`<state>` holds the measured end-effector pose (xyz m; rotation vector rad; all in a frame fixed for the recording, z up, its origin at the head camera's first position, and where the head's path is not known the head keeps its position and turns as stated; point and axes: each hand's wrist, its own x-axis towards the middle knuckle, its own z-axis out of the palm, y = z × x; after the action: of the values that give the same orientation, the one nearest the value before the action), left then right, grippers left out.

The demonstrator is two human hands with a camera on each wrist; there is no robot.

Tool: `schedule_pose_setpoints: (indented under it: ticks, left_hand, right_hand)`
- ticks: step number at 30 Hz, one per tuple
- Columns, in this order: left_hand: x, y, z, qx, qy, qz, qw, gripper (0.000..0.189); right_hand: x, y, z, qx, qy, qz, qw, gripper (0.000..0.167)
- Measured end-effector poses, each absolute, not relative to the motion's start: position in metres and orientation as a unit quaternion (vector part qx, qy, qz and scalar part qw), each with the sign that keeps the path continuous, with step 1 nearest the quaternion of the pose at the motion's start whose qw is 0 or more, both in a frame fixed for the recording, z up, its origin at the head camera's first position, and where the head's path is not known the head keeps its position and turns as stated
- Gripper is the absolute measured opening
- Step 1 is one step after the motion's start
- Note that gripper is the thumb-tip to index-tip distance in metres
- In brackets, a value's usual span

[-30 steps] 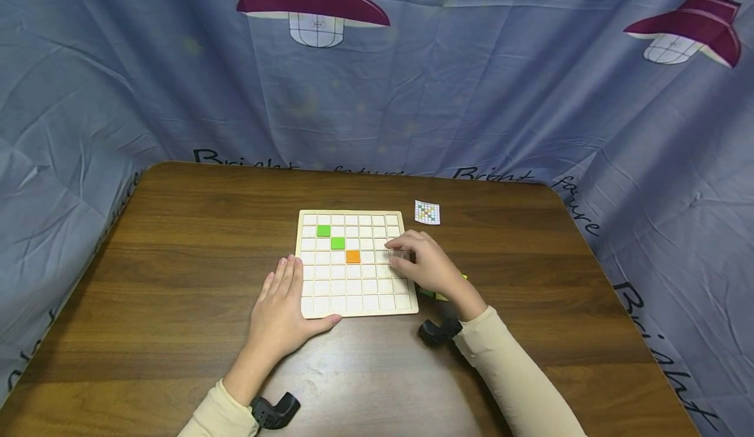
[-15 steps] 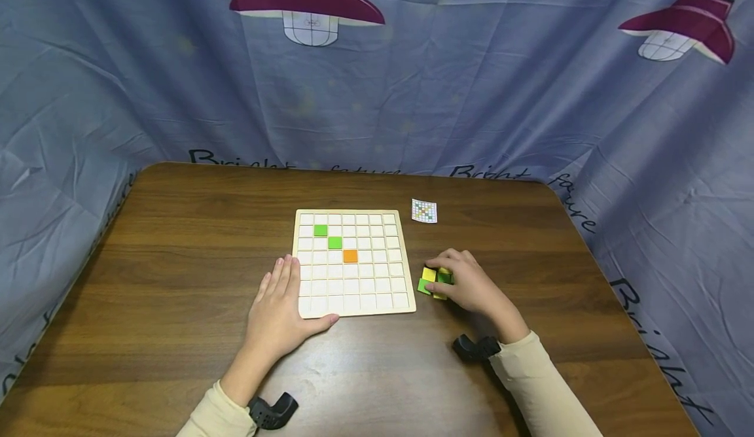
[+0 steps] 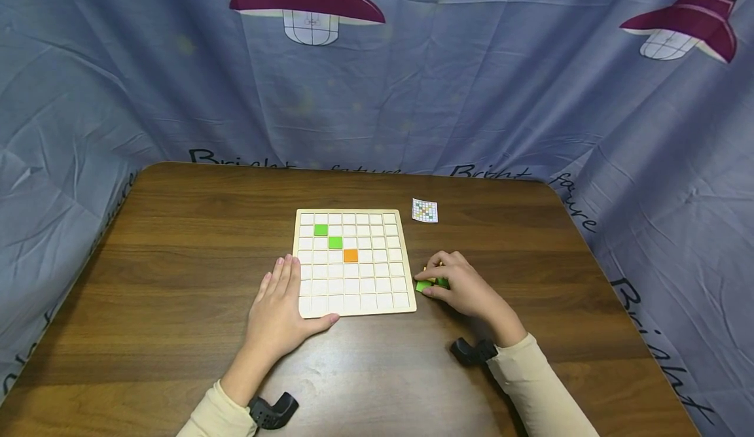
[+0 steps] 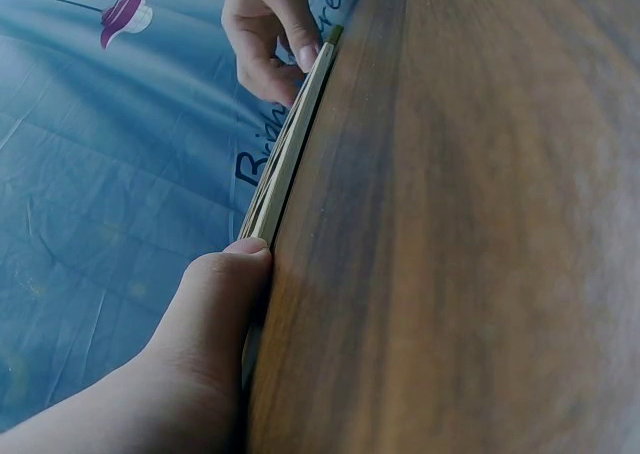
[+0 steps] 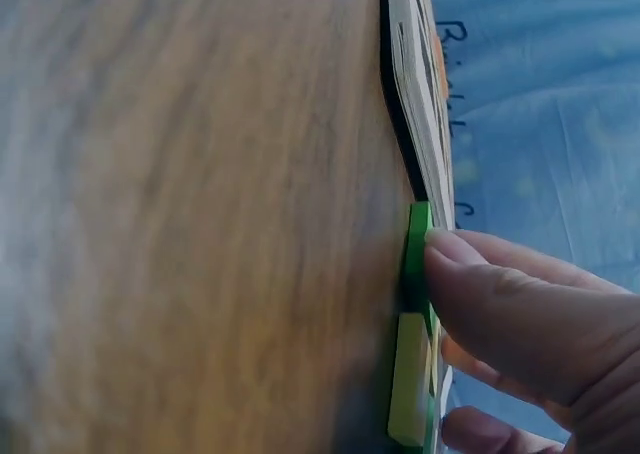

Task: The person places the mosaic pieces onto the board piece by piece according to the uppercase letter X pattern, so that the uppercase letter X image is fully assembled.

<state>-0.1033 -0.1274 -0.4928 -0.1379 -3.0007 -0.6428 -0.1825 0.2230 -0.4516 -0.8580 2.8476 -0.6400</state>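
Observation:
A square wooden grid board [image 3: 369, 288] with pale cells lies flat on the table. Two light green tiles [image 3: 335, 243] and an orange tile [image 3: 350, 256] sit in its cells on a diagonal. My left hand [image 3: 279, 306] rests against the board's left side, fingers straight, its thumb along the front edge. Just right of the board, my right hand [image 3: 462, 286] pinches a light green tile [image 3: 423, 286] between thumb and fingers. In the right wrist view the thumb presses that green tile [image 5: 415, 259], and a yellow tile [image 5: 407, 379] lies beside it. The hand partly hides the tile pile.
A small card [image 3: 425, 210] with a coloured grid pattern lies behind the board to the right. The brown wooden table [image 3: 206, 227] reaches back to a blue curtain [image 3: 412, 97] printed with lamps and lettering. Black cameras are strapped at both wrists.
My right hand has moved from over the board's right side to the tiles beside it, and its fingers have closed in on a green one. The left hand stays put.

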Motion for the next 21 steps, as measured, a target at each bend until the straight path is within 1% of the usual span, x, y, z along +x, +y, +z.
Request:
schedule_pose_setpoints:
  ticks: [4, 9, 13, 15, 17, 21]
  left_hand:
    - [-0.103, -0.127, -0.494, -0.045, -0.976, -0.208, 0.036, 0.132]
    - [-0.103, -0.127, -0.495, -0.048, -0.976, -0.208, 0.046, 0.131]
    - [-0.103, -0.127, -0.495, -0.048, -0.976, -0.206, 0.044, 0.131]
    - [-0.103, -0.127, -0.494, -0.048, -0.976, -0.207, 0.042, 0.131]
    - [-0.103, -0.127, -0.494, -0.048, -0.976, -0.208, 0.041, 0.131]
    - [-0.104, -0.128, -0.494, -0.047, -0.976, -0.207, 0.041, 0.132]
  right_hand:
    - [-0.183, 0.221, -0.452, -0.264, 0.943, -0.199, 0.045, 0.02]
    - [-0.187, 0.223, -0.452, -0.248, 0.949, -0.189, 0.04, 0.024]
    - [-0.189, 0.226, -0.449, -0.265, 0.941, -0.2, 0.058, 0.028]
    - [-0.191, 0.226, -0.448, -0.265, 0.939, -0.208, 0.067, 0.026]
    - [-0.192, 0.225, -0.448, -0.254, 0.94, -0.219, 0.07, 0.02]
    - [-0.197, 0.218, -0.446, -0.205, 0.945, -0.249, 0.055, 0.016]
